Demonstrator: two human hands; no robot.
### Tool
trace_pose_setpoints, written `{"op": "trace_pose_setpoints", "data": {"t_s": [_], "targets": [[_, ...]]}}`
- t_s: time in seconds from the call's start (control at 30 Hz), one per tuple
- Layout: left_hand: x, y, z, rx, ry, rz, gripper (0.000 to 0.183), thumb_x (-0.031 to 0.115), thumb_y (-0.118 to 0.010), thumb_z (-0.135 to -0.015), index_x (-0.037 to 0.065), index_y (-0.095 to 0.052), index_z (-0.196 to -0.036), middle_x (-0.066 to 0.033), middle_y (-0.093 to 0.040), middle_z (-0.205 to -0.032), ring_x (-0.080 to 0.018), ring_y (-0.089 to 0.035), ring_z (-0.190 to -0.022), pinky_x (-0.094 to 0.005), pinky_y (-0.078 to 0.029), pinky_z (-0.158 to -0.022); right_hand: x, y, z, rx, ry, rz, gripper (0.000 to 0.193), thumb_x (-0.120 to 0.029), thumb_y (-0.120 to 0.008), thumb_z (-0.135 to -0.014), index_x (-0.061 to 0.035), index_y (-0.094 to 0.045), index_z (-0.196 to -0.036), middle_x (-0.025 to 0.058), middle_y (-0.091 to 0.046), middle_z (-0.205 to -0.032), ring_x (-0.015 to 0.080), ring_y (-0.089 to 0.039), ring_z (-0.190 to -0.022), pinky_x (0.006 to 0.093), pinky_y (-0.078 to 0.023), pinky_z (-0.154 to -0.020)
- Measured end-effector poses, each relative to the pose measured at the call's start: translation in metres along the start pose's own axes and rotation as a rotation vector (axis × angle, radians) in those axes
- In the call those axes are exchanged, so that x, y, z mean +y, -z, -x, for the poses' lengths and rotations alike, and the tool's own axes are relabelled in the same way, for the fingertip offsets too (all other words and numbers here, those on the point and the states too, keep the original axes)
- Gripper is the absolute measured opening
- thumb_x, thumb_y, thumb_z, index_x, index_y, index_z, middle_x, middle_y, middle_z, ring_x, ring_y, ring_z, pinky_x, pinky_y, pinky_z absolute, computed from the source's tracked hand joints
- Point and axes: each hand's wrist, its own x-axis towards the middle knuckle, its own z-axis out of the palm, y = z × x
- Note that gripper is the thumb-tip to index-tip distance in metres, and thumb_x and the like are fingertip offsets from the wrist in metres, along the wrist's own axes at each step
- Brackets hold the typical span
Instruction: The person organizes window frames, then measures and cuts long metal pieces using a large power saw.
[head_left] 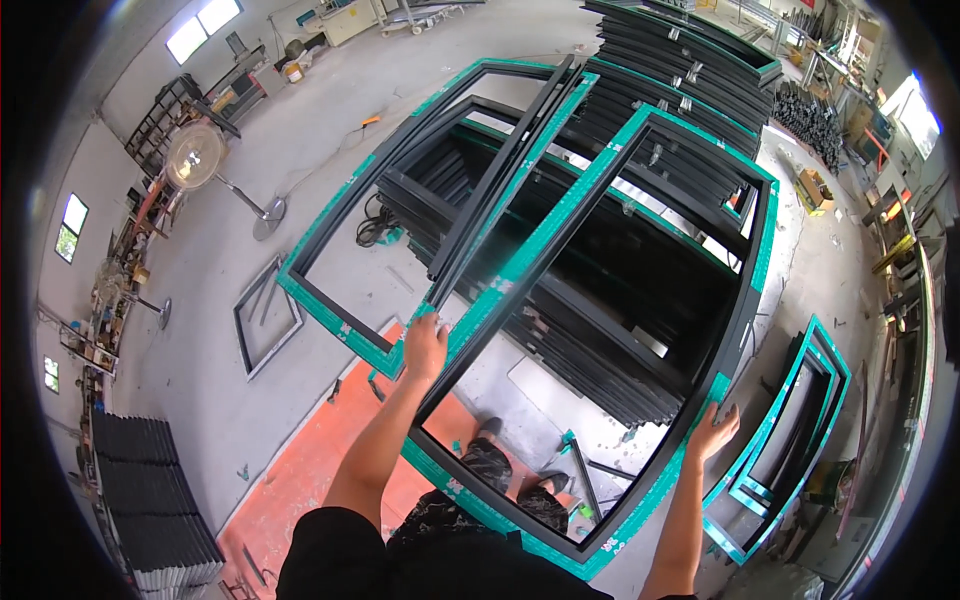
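A large dark window frame with green protective film along its edges slants up in front of me. Its near end is close to my body and its far end lies over a stack of dark frames. My left hand is closed at its left bar, where a second green-edged frame lies alongside; the fingertips are partly hidden. Against the outer edge of the right bar rests my right hand, its fingers apart and not wrapped round the bar. Loose dark bars lie across the second frame.
A standing fan and a small grey frame are on the left. More green-edged frames lean at the right. Dark profiles are piled at the lower left. An orange-red mat lies under my feet, with cut bars nearby.
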Motion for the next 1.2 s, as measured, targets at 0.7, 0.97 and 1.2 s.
{"op": "trace_pose_setpoints", "data": {"t_s": [0.7,0.97,1.2], "targets": [[-0.006,0.081,0.005,-0.740,-0.102,0.688,0.026,0.025,-0.065,-0.080,0.001,-0.056,-0.083,-0.0139,-0.063,-0.071,-0.0292,-0.062,-0.062,-0.0370,-0.048,-0.060,-0.396,-0.140,0.174,-1.081,-0.854,-0.914,0.026,-0.026,-0.063,-0.086,-0.0029,-0.051,-0.088,0.0079,-0.057,-0.073,0.0127,-0.054,-0.057,0.0272,-0.044,-0.048],[-0.043,0.092,-0.041,-0.409,-0.363,0.592,0.036,0.022,-0.069,-0.079,0.003,-0.052,-0.105,-0.0119,-0.061,-0.091,-0.0272,-0.061,-0.079,-0.0364,-0.049,-0.066,-0.292,-0.071,0.207,-0.522,-0.023,-0.054,0.031,-0.026,-0.067,-0.080,-0.0023,-0.047,-0.081,0.0152,-0.053,-0.058,0.0320,-0.054,-0.050,0.0401,-0.043,-0.049],[0.025,0.161,-0.173,0.181,-1.026,0.177,0.091,0.023,-0.084,-0.048,0.021,-0.046,-0.131,-0.0116,-0.033,-0.143,-0.0325,-0.029,-0.133,-0.0526,-0.026,-0.107,-0.240,0.071,0.182,-0.386,0.415,0.273,0.029,-0.030,-0.070,-0.073,-0.0077,-0.054,-0.083,0.0111,-0.056,-0.064,0.0310,-0.058,-0.059,0.0411,-0.045,-0.052]]}}
